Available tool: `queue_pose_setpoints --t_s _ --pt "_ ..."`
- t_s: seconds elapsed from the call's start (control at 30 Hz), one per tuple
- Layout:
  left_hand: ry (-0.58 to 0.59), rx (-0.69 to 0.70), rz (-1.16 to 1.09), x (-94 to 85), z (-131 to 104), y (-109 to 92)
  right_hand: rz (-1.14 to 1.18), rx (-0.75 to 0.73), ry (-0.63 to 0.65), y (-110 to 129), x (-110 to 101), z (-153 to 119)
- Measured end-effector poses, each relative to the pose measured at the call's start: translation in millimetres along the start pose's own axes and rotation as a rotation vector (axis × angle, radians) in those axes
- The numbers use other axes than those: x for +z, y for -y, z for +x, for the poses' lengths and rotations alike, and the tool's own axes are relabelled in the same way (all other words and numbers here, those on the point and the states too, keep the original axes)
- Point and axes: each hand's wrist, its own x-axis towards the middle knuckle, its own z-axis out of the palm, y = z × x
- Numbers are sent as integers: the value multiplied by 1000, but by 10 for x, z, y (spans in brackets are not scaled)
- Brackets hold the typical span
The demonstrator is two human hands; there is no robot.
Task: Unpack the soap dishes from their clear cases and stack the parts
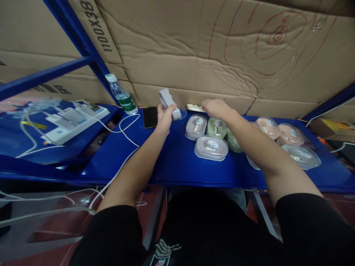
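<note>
Cardboard sheets wall off the back of our blue desk (177, 162), where packaged items in clear shells lie in a cluster. Our left hand (165, 117) is up at the back edge, fingers clenched around a grey looped piece (167, 99) — its long axis runs up and slightly left, the loop end highest, the lower end meeting a clear shell (181, 112). Our right hand (215, 108) reaches for a flat pale piece (195, 107) by the cardboard; whether those fingers have closed we cannot tell. We judge this a pick-up step — the reach calls for a sure pinch on that thin piece.
</note>
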Motion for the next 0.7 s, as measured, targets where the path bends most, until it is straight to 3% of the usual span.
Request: queue_pose_setpoints --t_s 0.13,0.37,0.57,0.7 --pt "-95 5 -60 -29 49 28 -105 44 167 47 -48 -2" --pt "-60 52 -80 19 25 17 -39 93 128 5 -18 -15" --pt "201 -26 -88 210 -289 -108 2 128 110 -27 64 -9" --pt "326 -94 -65 279 -451 -179 72 108 196 -16 133 -13"
